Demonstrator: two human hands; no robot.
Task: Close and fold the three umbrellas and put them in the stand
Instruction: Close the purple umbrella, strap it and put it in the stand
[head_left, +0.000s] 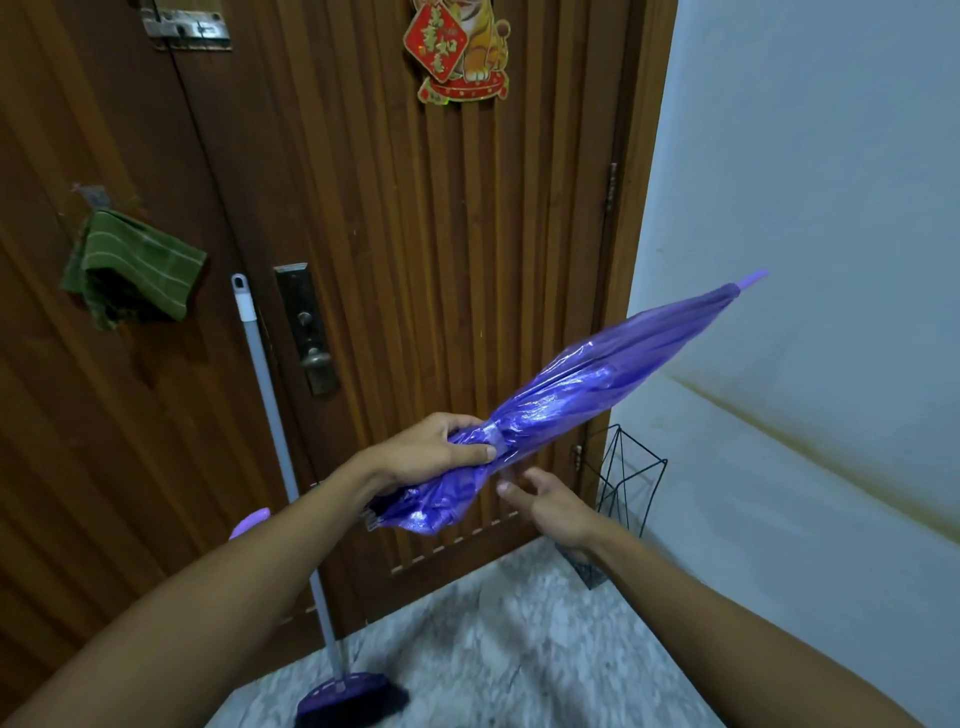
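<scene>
A closed purple umbrella (587, 395) runs slantwise across the middle of the frame, its tip toward the upper right and its gathered canopy bunched toward the lower left; the left hand (431, 452) is wrapped around the canopy at the tie strap, thumb pressing on the band; the right hand (550, 506) sits just beside and below it, fingers loosely spread and holding nothing. A curved purple handle (251, 522) shows at the left edge of the left forearm. The black wire stand (631, 480) is on the floor at right of centre, in the corner where the brown wooden door (405, 234) meets the pale wall (810, 208); a broom (275, 431) leans on the door at lower left; a green cloth (135, 267) hangs at left.
</scene>
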